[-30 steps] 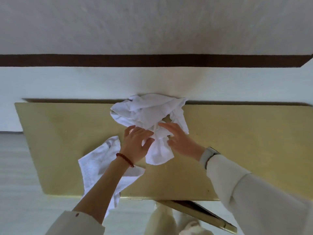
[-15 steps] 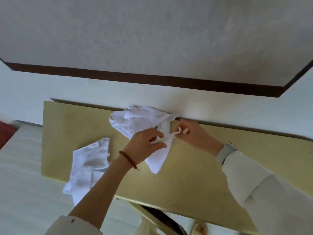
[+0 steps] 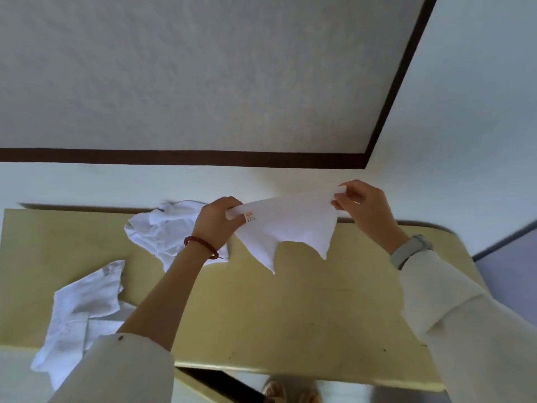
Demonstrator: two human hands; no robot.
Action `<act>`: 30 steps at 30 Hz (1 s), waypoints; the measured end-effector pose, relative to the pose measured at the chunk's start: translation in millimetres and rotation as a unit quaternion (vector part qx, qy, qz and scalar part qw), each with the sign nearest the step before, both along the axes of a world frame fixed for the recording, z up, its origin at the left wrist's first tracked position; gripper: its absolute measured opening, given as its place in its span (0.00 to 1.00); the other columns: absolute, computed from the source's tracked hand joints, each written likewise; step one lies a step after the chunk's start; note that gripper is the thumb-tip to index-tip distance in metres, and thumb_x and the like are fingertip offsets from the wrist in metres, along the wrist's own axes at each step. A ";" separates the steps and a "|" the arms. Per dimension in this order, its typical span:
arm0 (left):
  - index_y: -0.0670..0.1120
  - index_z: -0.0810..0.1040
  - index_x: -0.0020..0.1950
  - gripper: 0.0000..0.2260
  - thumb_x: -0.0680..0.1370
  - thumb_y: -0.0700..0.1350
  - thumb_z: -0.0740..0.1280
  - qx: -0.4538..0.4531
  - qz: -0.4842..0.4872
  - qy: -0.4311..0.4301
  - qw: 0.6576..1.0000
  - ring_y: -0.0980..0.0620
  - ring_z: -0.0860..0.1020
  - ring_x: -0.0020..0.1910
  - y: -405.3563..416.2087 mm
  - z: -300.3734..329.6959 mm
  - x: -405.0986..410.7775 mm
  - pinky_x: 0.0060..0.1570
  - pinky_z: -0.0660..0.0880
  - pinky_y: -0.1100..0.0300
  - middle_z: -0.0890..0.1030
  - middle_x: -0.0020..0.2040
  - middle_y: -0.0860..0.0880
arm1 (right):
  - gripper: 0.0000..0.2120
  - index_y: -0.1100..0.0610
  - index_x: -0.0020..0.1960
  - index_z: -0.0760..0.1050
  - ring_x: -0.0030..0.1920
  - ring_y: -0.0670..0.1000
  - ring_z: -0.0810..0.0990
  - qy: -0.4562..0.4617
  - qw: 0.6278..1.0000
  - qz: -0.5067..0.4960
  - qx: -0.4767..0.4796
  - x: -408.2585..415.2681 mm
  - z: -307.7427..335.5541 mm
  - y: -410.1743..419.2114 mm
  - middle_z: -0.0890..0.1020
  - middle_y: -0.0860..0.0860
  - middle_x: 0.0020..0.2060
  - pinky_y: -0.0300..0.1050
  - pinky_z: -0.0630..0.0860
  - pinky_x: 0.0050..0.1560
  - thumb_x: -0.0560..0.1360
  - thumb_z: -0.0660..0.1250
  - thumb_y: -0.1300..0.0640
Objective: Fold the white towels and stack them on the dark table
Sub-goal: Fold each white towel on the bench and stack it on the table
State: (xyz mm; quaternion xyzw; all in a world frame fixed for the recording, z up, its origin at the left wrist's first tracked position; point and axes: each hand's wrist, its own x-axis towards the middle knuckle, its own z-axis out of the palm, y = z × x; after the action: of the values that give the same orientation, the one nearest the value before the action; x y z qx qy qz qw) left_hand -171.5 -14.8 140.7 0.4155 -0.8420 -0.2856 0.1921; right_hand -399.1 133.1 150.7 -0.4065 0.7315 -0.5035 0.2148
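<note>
A white towel [image 3: 287, 225] hangs stretched in the air above the yellowish table [image 3: 290, 309]. My left hand [image 3: 216, 223] pinches its left corner, where a small red label shows. My right hand [image 3: 363, 203] pinches the right corner, higher and nearer the wall. The towel's lower edge dangles in two points just above the tabletop. A crumpled white towel [image 3: 162, 231] lies at the table's back edge, left of my left hand and partly behind my wrist. Another white towel [image 3: 84, 312] droops over the table's front left edge.
The table stands against a white wall [image 3: 174, 181] with a dark brown band [image 3: 203, 158] that turns upward at the right. My feet [image 3: 290, 394] show below the table's front edge, beside a dark table leg [image 3: 220, 385].
Both hands lifted one towel off the crumpled pile and pulled apart, spreading it out in the air. My right hand moved far to the right. The camera tilted upward.
</note>
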 end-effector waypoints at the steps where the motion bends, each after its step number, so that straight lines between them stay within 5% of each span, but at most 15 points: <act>1: 0.40 0.79 0.50 0.08 0.73 0.42 0.70 -0.016 0.001 0.003 1.000 0.47 0.76 0.47 0.2 2.7 -2.2 0.46 0.68 0.62 0.80 0.46 0.48 | 0.05 0.55 0.44 0.74 0.44 0.55 0.82 0.010 1.000 -0.008 -0.016 -2.6 2.1 6.0 0.80 0.50 0.37 0.47 0.78 0.50 0.75 0.65 0.64; 6: 0.42 0.81 0.47 0.04 0.73 0.39 0.69 -0.074 -0.071 0.000 0.995 0.53 0.75 0.42 18.8 -8.0 10.2 0.42 0.68 0.65 0.79 0.44 0.50 | 0.06 0.55 0.42 0.74 0.42 0.51 0.82 0.022 0.999 -0.025 0.001 -0.7 -21.2 47.4 0.81 0.52 0.38 0.42 0.78 0.46 0.74 0.66 0.65; 11: 0.45 0.81 0.51 0.06 0.75 0.40 0.66 0.051 -0.171 -0.134 0.975 0.54 0.76 0.45 58.0 -74.6 32.5 0.47 0.69 0.64 0.78 0.47 0.53 | 0.09 0.54 0.38 0.75 0.35 0.43 0.81 -0.017 0.989 -0.007 0.143 19.6 -90.0 105.9 0.81 0.51 0.33 0.38 0.76 0.42 0.75 0.65 0.65; 16: 0.45 0.79 0.54 0.08 0.76 0.42 0.65 0.206 -0.216 -0.251 0.921 0.57 0.72 0.46 93.8 -141.1 48.2 0.46 0.66 0.69 0.77 0.47 0.52 | 0.06 0.60 0.40 0.76 0.43 0.61 0.82 -0.097 0.927 0.040 0.360 34.6 -160.6 151.2 0.82 0.54 0.34 0.53 0.76 0.48 0.75 0.65 0.62; 20: 0.49 0.76 0.41 0.04 0.73 0.42 0.69 0.296 -0.097 -0.160 0.937 0.55 0.75 0.44 88.0 -167.7 48.5 0.39 0.67 0.73 0.77 0.40 0.55 | 0.10 0.62 0.38 0.73 0.36 0.55 0.77 -0.100 0.916 0.016 0.387 38.8 -176.4 149.5 0.77 0.58 0.34 0.43 0.69 0.36 0.77 0.61 0.60; 22: 0.50 0.76 0.40 0.06 0.73 0.41 0.71 0.317 -0.048 -0.100 0.942 0.55 0.76 0.44 77.0 -175.3 42.7 0.43 0.68 0.72 0.79 0.41 0.55 | 0.13 0.67 0.40 0.72 0.31 0.51 0.70 -0.079 0.923 -0.012 0.376 36.3 -176.9 138.3 0.73 0.57 0.32 0.39 0.61 0.32 0.78 0.58 0.59; 25: 0.46 0.77 0.45 0.04 0.73 0.39 0.69 0.307 0.019 -0.047 0.950 0.57 0.77 0.42 59.2 -185.5 28.4 0.41 0.70 0.74 0.79 0.41 0.54 | 0.14 0.58 0.34 0.69 0.29 0.47 0.67 -0.072 0.937 -0.065 0.335 30.0 -182.3 118.6 0.71 0.50 0.27 0.36 0.59 0.28 0.78 0.58 0.60; 30: 0.44 0.78 0.48 0.04 0.74 0.38 0.68 0.258 0.063 -0.002 0.964 0.62 0.75 0.40 35.6 -204.2 3.8 0.39 0.70 0.78 0.79 0.40 0.53 | 0.07 0.58 0.50 0.77 0.39 0.49 0.73 -0.088 0.948 -0.132 0.276 18.2 -197.0 85.8 0.77 0.48 0.37 0.34 0.66 0.34 0.77 0.60 0.61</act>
State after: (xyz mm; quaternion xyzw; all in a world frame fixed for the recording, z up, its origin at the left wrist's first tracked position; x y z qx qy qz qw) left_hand -167.7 20.8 -63.5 0.5035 -0.7127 -0.4793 0.0945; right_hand -380.9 219.0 -46.3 -0.1854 0.8671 -0.3395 0.3140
